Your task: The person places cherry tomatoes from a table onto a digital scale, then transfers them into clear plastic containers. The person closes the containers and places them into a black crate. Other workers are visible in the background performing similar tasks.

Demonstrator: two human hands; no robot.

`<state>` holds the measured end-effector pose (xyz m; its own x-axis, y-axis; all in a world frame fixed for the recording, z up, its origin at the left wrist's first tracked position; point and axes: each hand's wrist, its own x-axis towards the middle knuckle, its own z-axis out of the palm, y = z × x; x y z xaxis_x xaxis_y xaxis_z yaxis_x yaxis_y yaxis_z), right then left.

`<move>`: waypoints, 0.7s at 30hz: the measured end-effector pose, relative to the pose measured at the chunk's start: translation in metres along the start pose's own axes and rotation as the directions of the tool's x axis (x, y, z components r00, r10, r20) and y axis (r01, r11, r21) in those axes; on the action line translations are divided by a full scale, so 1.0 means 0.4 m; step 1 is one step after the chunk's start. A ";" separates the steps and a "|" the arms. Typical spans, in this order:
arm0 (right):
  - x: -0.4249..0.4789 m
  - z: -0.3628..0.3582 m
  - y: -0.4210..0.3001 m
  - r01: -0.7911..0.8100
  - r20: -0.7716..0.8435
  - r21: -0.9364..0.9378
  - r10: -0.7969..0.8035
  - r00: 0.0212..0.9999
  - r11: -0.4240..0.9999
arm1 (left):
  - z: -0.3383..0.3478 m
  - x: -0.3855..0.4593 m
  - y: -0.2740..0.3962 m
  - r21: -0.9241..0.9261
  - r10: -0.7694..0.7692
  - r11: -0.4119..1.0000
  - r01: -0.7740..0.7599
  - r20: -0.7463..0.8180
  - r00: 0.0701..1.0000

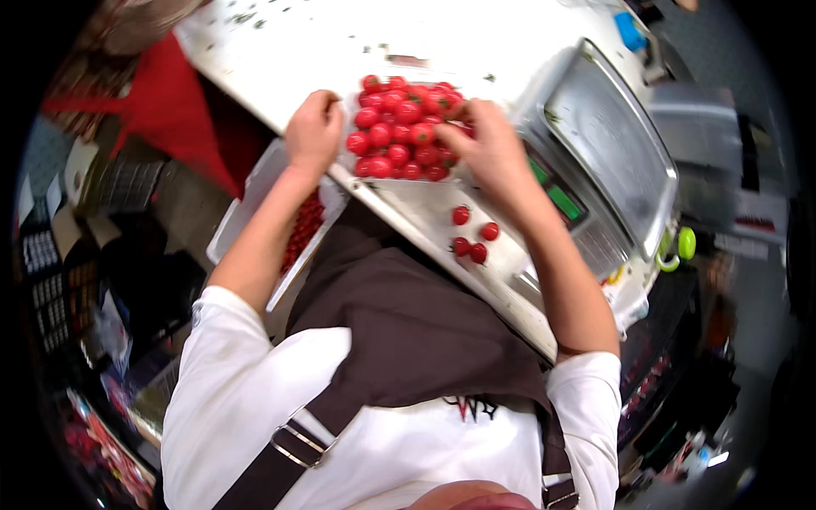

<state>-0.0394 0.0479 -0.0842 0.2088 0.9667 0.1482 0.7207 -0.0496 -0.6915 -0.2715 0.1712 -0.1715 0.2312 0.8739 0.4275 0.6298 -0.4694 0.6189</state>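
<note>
A clear plastic tray (408, 180) heaped with red cherry tomatoes (400, 133) sits near the edge of the white table (440, 32). At its left side is my left hand (314, 132), fingers curled by the rim; whether they grip it is hidden. My right hand (488, 143) reaches over the tray's right side, thumb and fingers touching the tomatoes there. Whether it pinches one is not clear. Several loose tomatoes (477, 253) lie on the table between the tray and my right forearm.
A scale (586, 172) with a metal pan (609, 146) stands on the right of the table. Below the left edge, a white foam box (245, 217) holds many small red fruits (305, 229). A red bag (169, 108) hangs beyond it. Green scraps (242, 18) litter the far tabletop.
</note>
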 end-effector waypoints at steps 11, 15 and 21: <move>-0.049 0.085 -0.031 0.338 -0.423 0.080 -0.275 0.863 0.938 | 0.021 0.022 -0.256 -0.055 -0.057 0.996 0.069 0.192 0.980; -0.155 -0.191 -0.113 0.439 -0.618 0.245 -0.209 0.758 0.865 | 0.041 0.039 -0.228 -0.030 -0.008 0.999 0.015 0.219 0.976; -0.476 -0.659 -0.092 0.416 -0.410 0.901 -0.075 0.909 0.121 | 0.139 0.068 -0.128 -0.208 -0.141 0.951 0.230 0.369 0.919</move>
<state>0.0687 -0.2006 0.0996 0.4063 0.7797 0.4765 -0.4216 0.6226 -0.6593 -0.2564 0.2261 -0.2281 0.3971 0.9156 0.0625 0.4973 -0.2720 0.8239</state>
